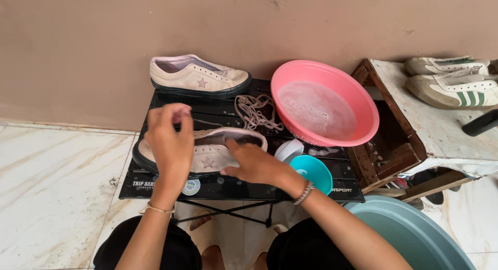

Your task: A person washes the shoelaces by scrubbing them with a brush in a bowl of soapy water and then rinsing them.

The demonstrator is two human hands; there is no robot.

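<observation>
The tan shoe (207, 153) lies on the black counter (233, 187), right hand (254, 163) pressing its side and left hand (168, 140) pinching its lace (205, 123) — beside it loose laces (254, 110), a pink basin (324, 101) of foamy water, and an empty teal bowl (314, 171).

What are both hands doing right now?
Left hand: fingers pinched together above the near shoe; holding what cannot be told.
Right hand: open, pressing that shoe.

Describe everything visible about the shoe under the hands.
The near shoe is a low beige sneaker, suede-looking, with a dark sole, a pale star on its side and no laces. It lies lengthwise on the black folding table. The right hand presses on its top; the left hand is raised over its heel end.
</observation>
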